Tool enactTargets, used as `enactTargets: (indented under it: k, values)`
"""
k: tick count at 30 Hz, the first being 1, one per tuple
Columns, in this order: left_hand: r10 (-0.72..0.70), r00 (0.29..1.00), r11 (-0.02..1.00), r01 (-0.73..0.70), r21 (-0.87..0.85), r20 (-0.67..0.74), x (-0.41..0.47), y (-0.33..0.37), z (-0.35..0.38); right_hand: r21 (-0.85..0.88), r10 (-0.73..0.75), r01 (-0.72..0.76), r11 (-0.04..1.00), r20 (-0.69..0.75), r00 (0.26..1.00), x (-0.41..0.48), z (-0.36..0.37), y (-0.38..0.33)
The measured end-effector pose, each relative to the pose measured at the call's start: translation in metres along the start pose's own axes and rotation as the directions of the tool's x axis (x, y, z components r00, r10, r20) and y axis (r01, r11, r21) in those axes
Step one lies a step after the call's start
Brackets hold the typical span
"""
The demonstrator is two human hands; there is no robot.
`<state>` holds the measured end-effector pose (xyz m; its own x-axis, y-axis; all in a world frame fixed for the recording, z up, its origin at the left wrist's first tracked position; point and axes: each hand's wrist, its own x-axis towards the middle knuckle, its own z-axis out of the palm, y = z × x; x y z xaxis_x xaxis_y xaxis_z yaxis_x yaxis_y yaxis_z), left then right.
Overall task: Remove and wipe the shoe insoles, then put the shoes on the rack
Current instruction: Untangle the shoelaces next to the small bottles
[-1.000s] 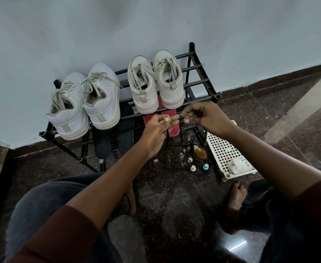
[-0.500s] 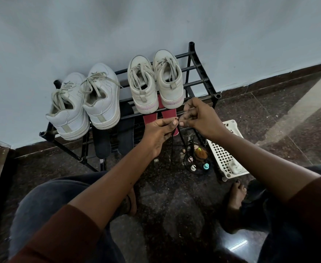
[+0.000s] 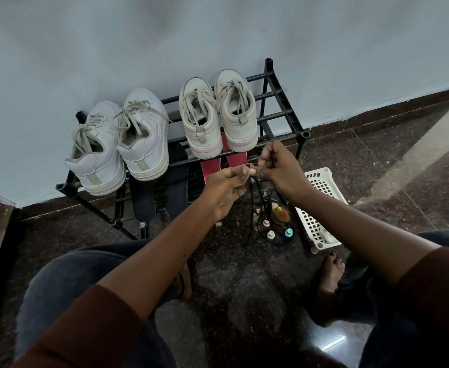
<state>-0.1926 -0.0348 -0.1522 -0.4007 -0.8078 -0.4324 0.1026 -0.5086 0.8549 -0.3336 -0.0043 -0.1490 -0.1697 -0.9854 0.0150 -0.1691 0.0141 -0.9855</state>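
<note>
Shoes (image 3: 143,134) on the rack (image 3: 284,112): four, in two pairs on the top shelf.
Two dark insoles (image 3: 145,200) and two red insoles (image 3: 211,168) hang below the front edge. Left hand (image 3: 224,189) and right hand (image 3: 279,168) meet at the rack's front right corner, fingers curled, pinching a black cord (image 3: 250,208). One white basket (image 3: 321,208) lies on the floor.

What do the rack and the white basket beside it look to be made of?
Rack: probably metal tubes, matte black, joined by likely plastic corner connectors. White basket: looks like moulded plastic, judging by its uniform grid of holes and smooth rim.
</note>
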Motion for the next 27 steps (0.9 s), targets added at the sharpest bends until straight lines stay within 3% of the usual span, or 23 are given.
enactTargets:
  k: [6,11,16,21,27]
  values:
    - [0.052,0.998,0.982,-0.045,0.183,-0.036,0.001,0.008,-0.002,0.107,0.144,-0.168,0.980,0.199,0.969,0.002,0.004,0.008]
    - [0.136,0.989,0.985,-0.128,0.117,-0.055,-0.001,0.012,0.000,0.269,0.173,-0.255,0.929,0.293,0.940,-0.004,0.012,0.000]
    - [0.163,0.980,0.986,-0.158,0.053,-0.110,-0.007,0.021,0.007,0.299,0.179,-0.263,0.917,0.282,0.943,-0.005,0.013,0.000]
    - [0.104,0.972,0.969,-0.147,-0.197,-0.211,-0.004,0.032,-0.002,0.219,0.240,-0.296,0.930,0.249,0.938,-0.009,0.004,0.014]
    - [0.133,0.902,0.928,-0.258,-0.268,-0.410,-0.001,0.049,-0.017,0.139,0.326,-0.350,0.926,0.170,0.930,-0.012,-0.011,0.023]
